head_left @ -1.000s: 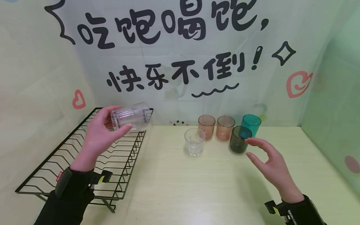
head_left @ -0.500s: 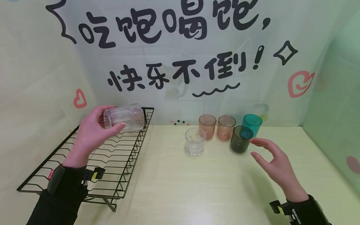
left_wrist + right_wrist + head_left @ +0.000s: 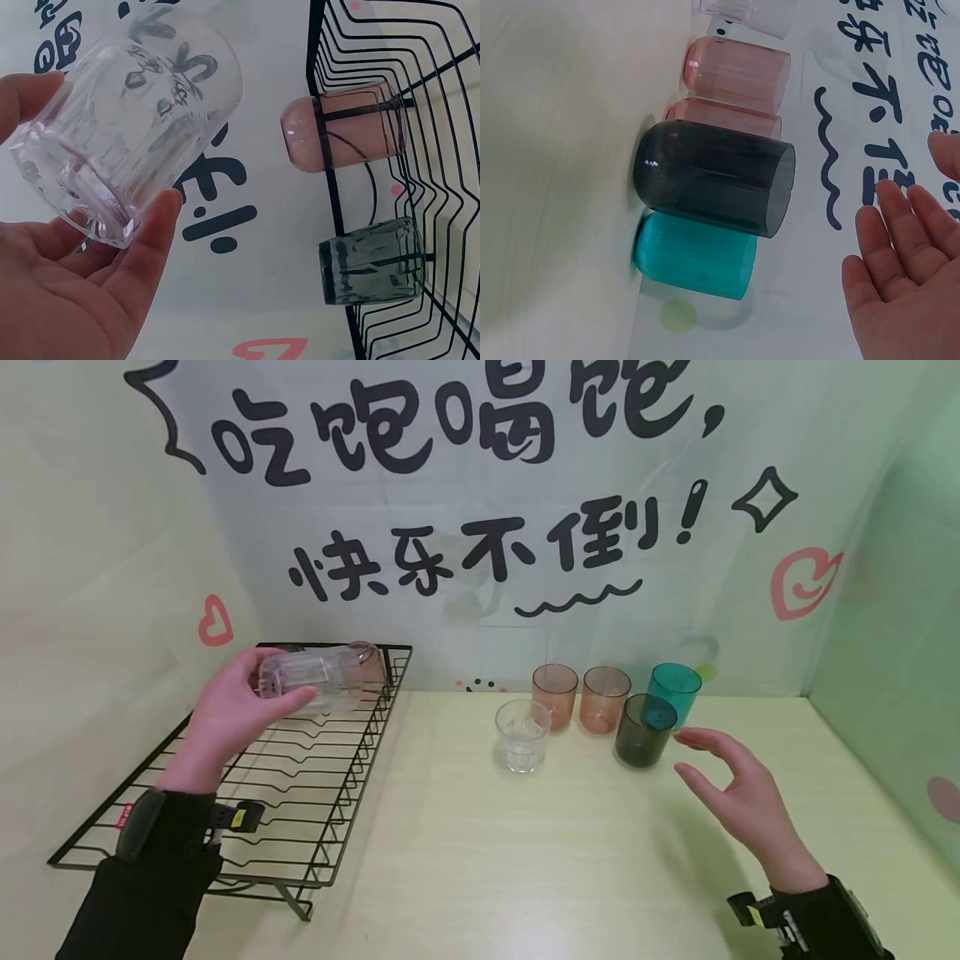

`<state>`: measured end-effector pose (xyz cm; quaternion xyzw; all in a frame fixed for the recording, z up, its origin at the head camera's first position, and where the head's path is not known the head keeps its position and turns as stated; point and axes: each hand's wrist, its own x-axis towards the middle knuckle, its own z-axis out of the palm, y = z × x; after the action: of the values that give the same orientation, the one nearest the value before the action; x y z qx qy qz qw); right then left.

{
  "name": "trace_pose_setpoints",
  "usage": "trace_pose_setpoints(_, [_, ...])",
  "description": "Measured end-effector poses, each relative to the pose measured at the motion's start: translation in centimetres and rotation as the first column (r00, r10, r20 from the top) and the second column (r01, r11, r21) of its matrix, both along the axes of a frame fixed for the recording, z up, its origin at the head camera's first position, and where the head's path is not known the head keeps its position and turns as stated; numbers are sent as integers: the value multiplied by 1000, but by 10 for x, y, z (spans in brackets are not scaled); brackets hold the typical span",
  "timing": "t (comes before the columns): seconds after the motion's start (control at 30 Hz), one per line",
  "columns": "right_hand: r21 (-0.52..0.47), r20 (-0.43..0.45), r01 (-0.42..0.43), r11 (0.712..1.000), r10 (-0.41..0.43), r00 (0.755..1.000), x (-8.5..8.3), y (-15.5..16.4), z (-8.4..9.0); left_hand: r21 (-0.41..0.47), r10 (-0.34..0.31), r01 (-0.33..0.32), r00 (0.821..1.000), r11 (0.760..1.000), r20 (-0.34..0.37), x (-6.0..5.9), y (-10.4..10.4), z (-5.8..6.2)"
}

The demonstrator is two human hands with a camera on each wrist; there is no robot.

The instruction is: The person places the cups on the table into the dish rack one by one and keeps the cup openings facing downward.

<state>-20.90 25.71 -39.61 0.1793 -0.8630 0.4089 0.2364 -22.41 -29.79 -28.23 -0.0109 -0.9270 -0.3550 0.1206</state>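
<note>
My left hand (image 3: 228,710) grips a clear faceted glass (image 3: 311,681) near its base, thumb on one side and fingers on the other. The glass lies tipped on its side above the black wire rack (image 3: 330,802), mouth toward the right. Within the rack, the left wrist view has a pink glass (image 3: 345,127) and a dark grey glass (image 3: 375,262), both bottom up. My right hand (image 3: 742,806) hovers over the table with fingers and thumb apart, holding nothing. Nearest to it is an upright smoky black glass (image 3: 637,747), with a small gap between.
A teal glass (image 3: 682,681) stands behind the black one. Two pink glasses, one at the left (image 3: 553,702) and one at the right (image 3: 603,714), are farther back, near the wall. In front of them stands a clear tumbler (image 3: 521,747). A printed cloth (image 3: 450,635) hangs behind the table.
My left hand has carried the clear glass left and slightly down over the rack, uncovering a pink glass behind it. My right hand has drifted slightly right, away from the black glass.
</note>
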Motion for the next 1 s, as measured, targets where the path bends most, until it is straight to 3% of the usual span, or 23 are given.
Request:
trace_pose_setpoints(0.5, [50, -11, 19, 999, -19, 1000, -5, 7, -2, -79, 54, -48, 996, 996, 69, -13, -27, -8])
trace_pose_setpoints(1.0, [126, -28, 49, 991, -46, 999, -11, 16, -11, -220, 86, -58, 989, 974, 122, -21, -48, -16])
